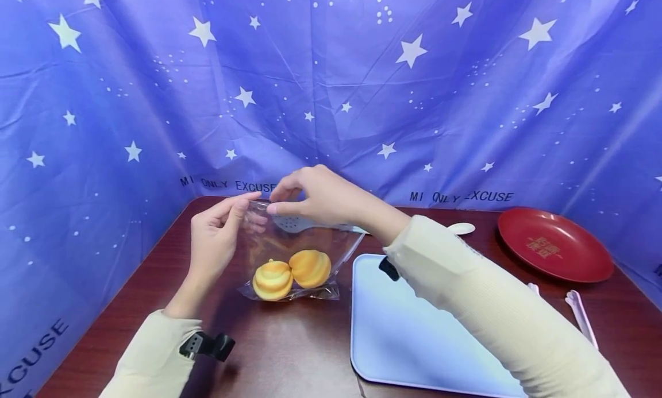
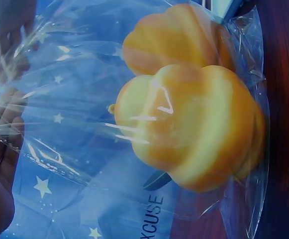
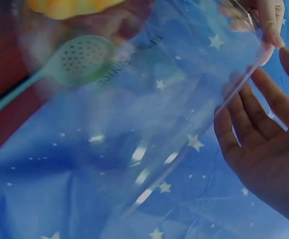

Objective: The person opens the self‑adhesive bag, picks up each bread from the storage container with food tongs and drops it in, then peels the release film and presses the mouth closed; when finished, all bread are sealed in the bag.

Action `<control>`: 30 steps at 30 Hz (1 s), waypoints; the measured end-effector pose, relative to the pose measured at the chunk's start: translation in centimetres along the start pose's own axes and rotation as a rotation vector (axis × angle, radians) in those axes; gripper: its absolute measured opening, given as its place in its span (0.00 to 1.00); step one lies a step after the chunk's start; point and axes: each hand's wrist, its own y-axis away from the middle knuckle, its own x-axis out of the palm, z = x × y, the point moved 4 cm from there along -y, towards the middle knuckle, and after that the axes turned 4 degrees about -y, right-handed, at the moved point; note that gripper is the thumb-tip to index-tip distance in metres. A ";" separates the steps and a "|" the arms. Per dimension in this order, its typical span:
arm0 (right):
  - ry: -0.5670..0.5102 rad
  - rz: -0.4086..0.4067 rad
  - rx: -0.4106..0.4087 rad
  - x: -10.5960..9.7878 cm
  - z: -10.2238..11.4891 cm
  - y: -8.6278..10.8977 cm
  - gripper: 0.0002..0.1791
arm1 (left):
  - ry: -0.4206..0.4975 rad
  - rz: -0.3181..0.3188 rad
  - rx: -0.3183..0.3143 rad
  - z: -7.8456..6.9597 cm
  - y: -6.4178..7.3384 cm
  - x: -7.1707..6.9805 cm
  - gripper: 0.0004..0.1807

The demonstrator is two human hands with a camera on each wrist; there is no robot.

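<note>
A clear plastic bag (image 1: 338, 243) stands upright on the dark wooden table, with two yellow toy pumpkins at its bottom. One pumpkin (image 1: 272, 282) is on the left with its stem up, and the other pumpkin (image 1: 311, 268) leans against it. My left hand (image 1: 214, 231) pinches the bag's upper left corner between thumb and fingers. Close beside it, my right hand (image 1: 315, 194) reaches over from the right and holds the bag's top edge between thumb and forefinger. In the right wrist view its other fingers (image 3: 229, 134) lie along that edge.
A perforated ladle (image 3: 82, 59) lies behind the bag. To the right are a light blue tray (image 1: 403, 323), partly under my right sleeve, a white spoon (image 1: 462, 228), a red plate (image 1: 564, 248) and a pink utensil (image 1: 582, 317). A starry blue curtain (image 1: 331, 128) encloses the table.
</note>
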 end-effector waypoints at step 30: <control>0.258 0.146 -0.120 1.0 0.8 -3.0 0.23 | -0.140 -0.091 0.049 -0.1 -0.2 -0.3 0.11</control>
